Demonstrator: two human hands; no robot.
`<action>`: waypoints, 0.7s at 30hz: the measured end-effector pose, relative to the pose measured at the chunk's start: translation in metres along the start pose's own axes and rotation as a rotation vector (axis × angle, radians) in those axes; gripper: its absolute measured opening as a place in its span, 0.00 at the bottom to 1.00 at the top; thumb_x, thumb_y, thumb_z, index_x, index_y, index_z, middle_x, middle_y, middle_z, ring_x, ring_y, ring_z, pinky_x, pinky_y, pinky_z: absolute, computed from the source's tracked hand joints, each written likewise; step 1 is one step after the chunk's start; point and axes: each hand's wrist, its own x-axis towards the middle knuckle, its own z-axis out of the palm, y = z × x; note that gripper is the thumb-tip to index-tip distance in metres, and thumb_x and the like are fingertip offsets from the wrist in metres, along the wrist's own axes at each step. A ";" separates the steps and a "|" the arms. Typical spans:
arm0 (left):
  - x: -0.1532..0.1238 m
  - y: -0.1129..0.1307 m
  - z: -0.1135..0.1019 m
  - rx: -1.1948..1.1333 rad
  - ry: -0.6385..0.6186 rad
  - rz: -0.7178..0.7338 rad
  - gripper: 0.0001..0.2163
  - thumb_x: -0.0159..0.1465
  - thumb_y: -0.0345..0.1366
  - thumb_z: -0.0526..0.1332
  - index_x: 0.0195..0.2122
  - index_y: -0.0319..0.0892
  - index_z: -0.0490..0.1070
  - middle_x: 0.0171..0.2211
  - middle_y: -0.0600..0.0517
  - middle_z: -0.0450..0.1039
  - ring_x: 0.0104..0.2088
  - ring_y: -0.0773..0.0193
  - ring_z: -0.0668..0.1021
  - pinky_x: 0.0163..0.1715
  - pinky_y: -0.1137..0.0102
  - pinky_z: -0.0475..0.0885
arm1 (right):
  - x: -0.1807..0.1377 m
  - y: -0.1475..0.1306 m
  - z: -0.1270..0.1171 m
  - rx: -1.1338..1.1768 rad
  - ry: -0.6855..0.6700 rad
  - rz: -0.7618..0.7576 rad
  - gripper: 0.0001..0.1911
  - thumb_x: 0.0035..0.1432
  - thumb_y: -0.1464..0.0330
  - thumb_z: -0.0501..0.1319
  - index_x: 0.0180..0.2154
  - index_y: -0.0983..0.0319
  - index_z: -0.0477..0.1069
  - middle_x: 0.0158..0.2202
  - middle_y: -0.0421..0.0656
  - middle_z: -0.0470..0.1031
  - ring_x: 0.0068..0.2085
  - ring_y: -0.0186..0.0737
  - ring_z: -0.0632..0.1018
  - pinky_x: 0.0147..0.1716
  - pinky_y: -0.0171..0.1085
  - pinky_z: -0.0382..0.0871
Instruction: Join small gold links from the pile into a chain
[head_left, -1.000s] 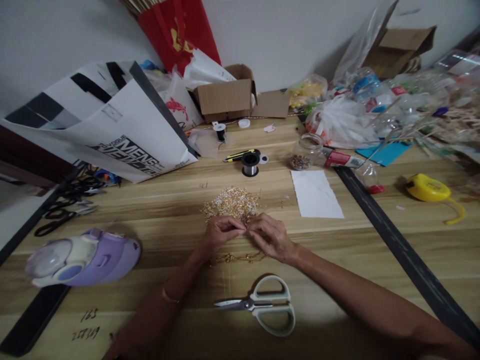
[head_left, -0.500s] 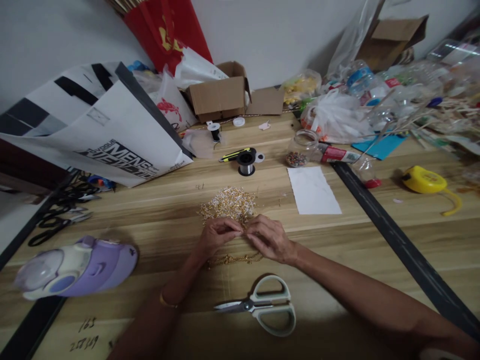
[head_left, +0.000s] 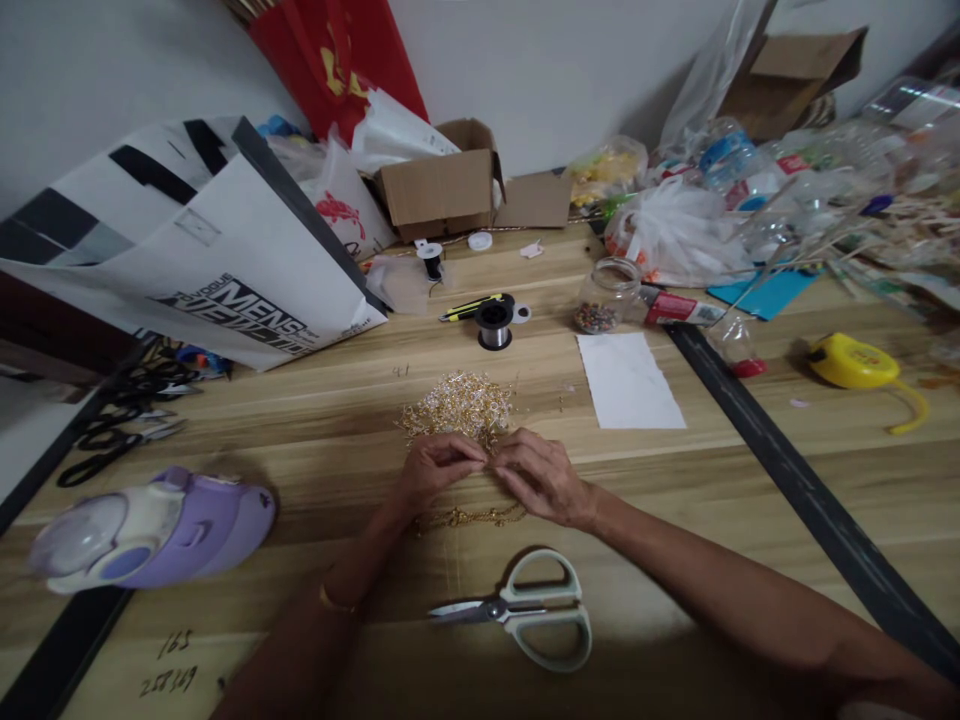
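My left hand (head_left: 435, 470) and my right hand (head_left: 538, 476) meet fingertip to fingertip on the wooden table (head_left: 322, 440). Both are pinched on a small gold piece too tiny to name. Just beyond the fingers lies a heap of gold and clear beads or findings (head_left: 459, 402). A gold chain (head_left: 469, 517) lies on the table under my wrists. Pale green scissors (head_left: 525, 610) rest closed nearer to me, blades pointing left.
A white paper sheet (head_left: 628, 380) lies right of the heap, a wire spool (head_left: 494, 324) and a bead jar (head_left: 602, 297) behind it. A purple bottle (head_left: 150, 528) lies at left, a large paper bag (head_left: 202, 260) behind it, a yellow tape measure (head_left: 855, 364) at right. Clutter lines the wall.
My hands stay pinched together at the same spot. Only the camera view has shifted slightly.
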 end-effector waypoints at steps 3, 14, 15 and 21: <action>0.000 0.001 0.001 0.014 0.013 -0.024 0.04 0.51 0.32 0.69 0.26 0.37 0.76 0.27 0.49 0.78 0.30 0.67 0.78 0.33 0.74 0.73 | -0.001 0.000 0.000 -0.006 -0.004 0.006 0.04 0.61 0.74 0.56 0.39 0.63 0.67 0.34 0.47 0.73 0.37 0.39 0.74 0.33 0.37 0.71; -0.002 0.000 0.001 0.039 0.051 -0.106 0.09 0.50 0.34 0.70 0.30 0.37 0.74 0.27 0.49 0.78 0.29 0.67 0.79 0.33 0.74 0.74 | 0.000 0.001 0.000 -0.007 -0.003 0.003 0.05 0.61 0.74 0.55 0.39 0.63 0.66 0.34 0.47 0.72 0.36 0.39 0.73 0.33 0.37 0.71; -0.002 0.000 0.001 0.050 0.053 -0.104 0.09 0.50 0.34 0.69 0.30 0.37 0.74 0.27 0.49 0.78 0.29 0.67 0.79 0.33 0.74 0.74 | 0.000 0.000 0.000 -0.011 -0.003 0.003 0.05 0.61 0.74 0.55 0.39 0.63 0.66 0.34 0.47 0.72 0.36 0.39 0.73 0.33 0.37 0.71; -0.003 0.001 0.002 0.097 0.060 -0.099 0.08 0.50 0.34 0.69 0.30 0.37 0.74 0.28 0.50 0.78 0.30 0.66 0.79 0.34 0.73 0.74 | 0.001 0.000 0.000 -0.015 0.000 -0.020 0.05 0.61 0.75 0.56 0.40 0.63 0.66 0.34 0.47 0.73 0.37 0.39 0.73 0.34 0.37 0.71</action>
